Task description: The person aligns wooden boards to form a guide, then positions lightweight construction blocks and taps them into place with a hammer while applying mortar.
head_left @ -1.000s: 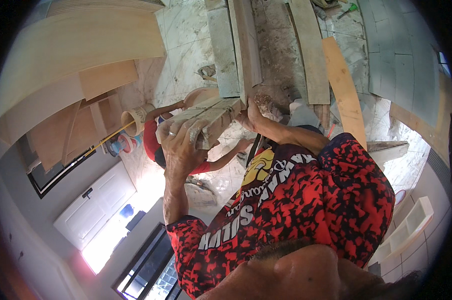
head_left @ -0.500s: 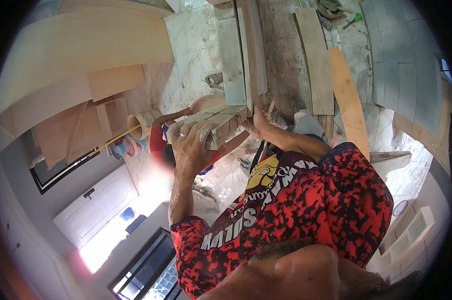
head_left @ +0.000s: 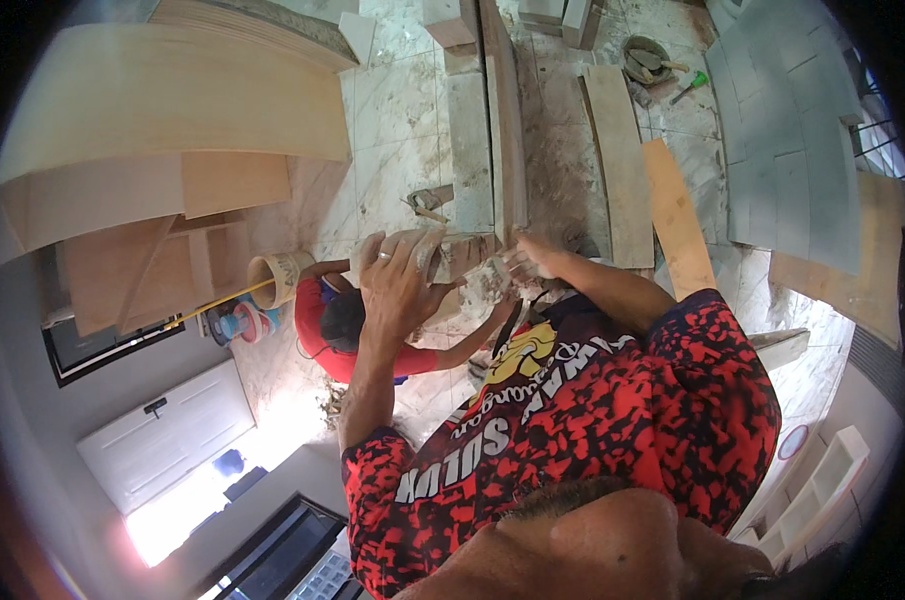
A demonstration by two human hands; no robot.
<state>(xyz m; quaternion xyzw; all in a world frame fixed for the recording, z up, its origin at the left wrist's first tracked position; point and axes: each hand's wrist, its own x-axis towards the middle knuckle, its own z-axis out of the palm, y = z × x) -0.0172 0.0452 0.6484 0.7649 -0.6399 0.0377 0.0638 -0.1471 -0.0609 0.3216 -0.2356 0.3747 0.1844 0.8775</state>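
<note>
My left hand (head_left: 405, 272), with a ring on one finger, has its fingers spread against the near end of a dusty pale block (head_left: 465, 254). Much of that block is hidden behind the hand. To the right, my right hand (head_left: 535, 258) has its fingers extended at the near end of an upright long board (head_left: 509, 130). A row of grey blocks (head_left: 470, 150) runs away from me along that board. Below the block, a co-worker in a red shirt (head_left: 325, 325) and dark cap reaches an arm (head_left: 473, 340) toward the space under my hands.
Large plywood panels (head_left: 173, 95) stand at the left, near a bucket (head_left: 273, 280). Loose planks (head_left: 618, 165) lie on the dusty tiled floor at the right. Beyond them are a mortar bowl (head_left: 647, 60) and a green-handled tool (head_left: 691, 86). A grey block wall (head_left: 788, 130) rises far right.
My left hand has lifted and opened wider against the block, which shows less. My right fingers have spread. The co-worker's cap and shirt have come into fuller view, and the whole view has shifted.
</note>
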